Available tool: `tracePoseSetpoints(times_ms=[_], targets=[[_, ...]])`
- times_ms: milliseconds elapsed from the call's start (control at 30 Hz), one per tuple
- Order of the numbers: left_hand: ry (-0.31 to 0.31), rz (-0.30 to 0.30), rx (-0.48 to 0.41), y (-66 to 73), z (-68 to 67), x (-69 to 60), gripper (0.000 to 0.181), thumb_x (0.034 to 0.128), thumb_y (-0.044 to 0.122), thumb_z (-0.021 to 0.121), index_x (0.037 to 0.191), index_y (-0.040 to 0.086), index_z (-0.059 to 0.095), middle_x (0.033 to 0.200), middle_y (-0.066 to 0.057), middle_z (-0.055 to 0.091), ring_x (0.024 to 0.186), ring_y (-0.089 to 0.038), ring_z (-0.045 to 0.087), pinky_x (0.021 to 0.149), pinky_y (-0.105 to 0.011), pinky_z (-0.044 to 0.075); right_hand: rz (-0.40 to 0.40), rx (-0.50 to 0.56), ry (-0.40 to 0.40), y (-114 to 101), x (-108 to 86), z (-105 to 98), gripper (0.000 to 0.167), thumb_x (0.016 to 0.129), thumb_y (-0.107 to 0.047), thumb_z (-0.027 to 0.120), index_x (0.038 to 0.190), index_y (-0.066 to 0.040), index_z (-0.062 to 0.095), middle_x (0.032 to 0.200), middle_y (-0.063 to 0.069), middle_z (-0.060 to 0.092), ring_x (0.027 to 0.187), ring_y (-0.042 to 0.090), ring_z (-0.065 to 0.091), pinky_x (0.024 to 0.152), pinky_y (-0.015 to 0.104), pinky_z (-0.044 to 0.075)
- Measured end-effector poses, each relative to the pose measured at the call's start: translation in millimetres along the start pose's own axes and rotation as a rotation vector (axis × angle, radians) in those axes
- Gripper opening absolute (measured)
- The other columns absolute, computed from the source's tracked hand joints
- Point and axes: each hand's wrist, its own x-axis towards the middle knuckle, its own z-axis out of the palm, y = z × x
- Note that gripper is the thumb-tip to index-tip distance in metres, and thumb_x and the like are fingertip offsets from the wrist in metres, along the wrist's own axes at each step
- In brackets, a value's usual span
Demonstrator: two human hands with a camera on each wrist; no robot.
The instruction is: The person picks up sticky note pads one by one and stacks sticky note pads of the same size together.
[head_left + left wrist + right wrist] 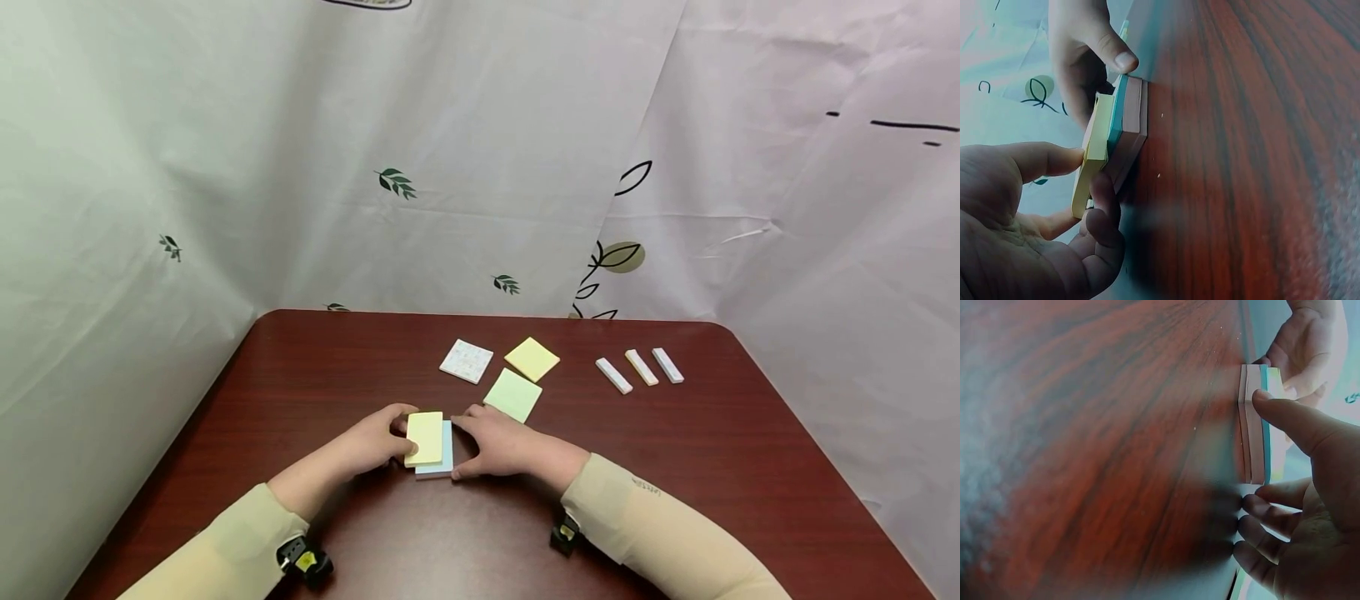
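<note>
My left hand (372, 442) pinches a small yellow sticky-note pad (425, 437) between thumb and fingers. This pad lies over a light blue pad (448, 452), shifted to the left so a blue strip shows. Under the blue one, dull pinkish pads (1132, 119) show at their edges in the left wrist view. My right hand (498, 442) holds the stack's right side, thumb at the near corner and index finger at the far one. In the right wrist view, the thumb touches the edge of the pinkish pads (1255, 447); the other fingers are spread near the tabletop.
Beyond my hands lie a square green pad (513, 395), a square yellow pad (532, 359) and a white speckled pad (467, 361). Three narrow strips, one of them a whitish strip (614, 376), lie farther right on the dark red table (337, 358). A printed curtain (450, 233) hangs behind.
</note>
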Motion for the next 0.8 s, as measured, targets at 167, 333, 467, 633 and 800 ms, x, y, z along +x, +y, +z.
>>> tracePoseSetpoints(times_ms=[167, 333, 467, 633, 800], targets=[[0.005, 0.0, 0.001, 1.0, 3.4, -1.0, 0.059, 0.0796, 0.001, 0.069, 0.135, -0.005, 0.05, 0.106, -0.014, 0.053, 0.071, -0.021, 0.054, 0.058, -0.033, 0.046, 0.002, -0.004, 0.0, 0, -0.7, 0, 0.083, 0.083, -0.053, 0.075, 0.147, -0.009, 0.048, 0.129, 0.004, 0.054, 0.117, 0.015, 0.05, 0.098, 0.027, 0.043], [0.013, 0.007, 0.009, 2.1, 7.0, -2.2, 0.056, 0.0792, 0.001, 0.07, 0.132, -0.004, 0.052, 0.107, -0.014, 0.055, 0.071, -0.021, 0.055, 0.058, -0.033, 0.048, 0.002, -0.02, 0.008, -1, -1.3, 1, 0.082, 0.082, -0.054, 0.075, 0.146, -0.01, 0.049, 0.125, 0.003, 0.055, 0.114, 0.014, 0.05, 0.096, 0.026, 0.044], [0.029, 0.019, 0.041, 3.7, 9.6, -2.6, 0.056, 0.0788, 0.003, 0.072, 0.131, -0.004, 0.054, 0.108, -0.013, 0.057, 0.078, -0.02, 0.055, 0.061, -0.033, 0.048, 0.0, -0.025, 0.016, -1, -1.3, 1, 0.082, 0.082, -0.054, 0.076, 0.145, -0.01, 0.05, 0.123, 0.003, 0.055, 0.112, 0.014, 0.051, 0.095, 0.026, 0.044], [0.037, 0.019, 0.053, 3.7, 11.8, -1.6, 0.056, 0.079, 0.003, 0.072, 0.131, -0.004, 0.054, 0.108, -0.013, 0.057, 0.077, -0.02, 0.056, 0.061, -0.033, 0.048, -0.003, -0.035, 0.028, -1, -1.3, 2, 0.08, 0.082, -0.054, 0.076, 0.144, -0.009, 0.052, 0.121, 0.003, 0.055, 0.11, 0.014, 0.051, 0.095, 0.026, 0.044], [0.037, 0.024, 0.048, 3.9, 13.8, -0.5, 0.057, 0.0794, 0.003, 0.073, 0.133, -0.005, 0.053, 0.109, -0.014, 0.057, 0.074, -0.02, 0.056, 0.059, -0.034, 0.049, -0.014, -0.046, 0.046, -1, -1.3, 3, 0.079, 0.081, -0.053, 0.077, 0.142, -0.008, 0.054, 0.117, 0.003, 0.056, 0.107, 0.014, 0.052, 0.093, 0.026, 0.045]])
